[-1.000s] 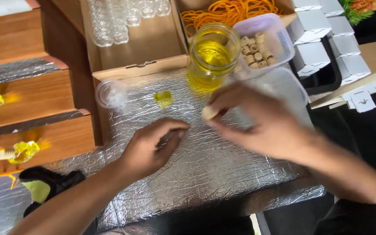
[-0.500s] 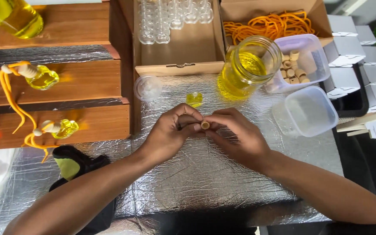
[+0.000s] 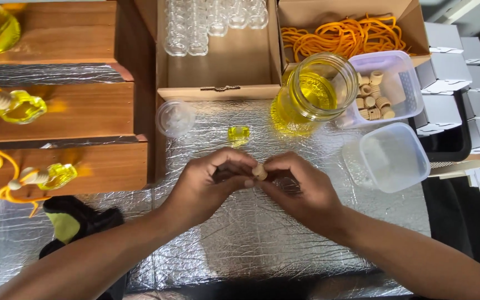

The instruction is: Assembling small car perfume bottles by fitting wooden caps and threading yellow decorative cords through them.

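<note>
Both my hands meet over the silver foil mat (image 3: 251, 239). My left hand (image 3: 206, 186) and my right hand (image 3: 298, 186) pinch a small wooden cap (image 3: 260, 171) between their fingertips. Whether something else lies hidden inside my left hand, I cannot tell. Just beyond the hands a small bottle of yellow liquid (image 3: 239, 134) stands on the foil. A glass jar of yellow liquid (image 3: 315, 91) is farther back on the right.
A clear tub of wooden caps (image 3: 387, 89), an empty tub (image 3: 393, 155), a round clear lid (image 3: 175, 118), a box of empty glass bottles (image 3: 212, 22) and a box of orange cords (image 3: 343, 36) surround the mat. Wooden steps (image 3: 62, 111) at left hold filled bottles.
My right hand brought the wooden cap from up near the jar down to my left hand; both hands now hold it together. The camera view shifted left and nearer.
</note>
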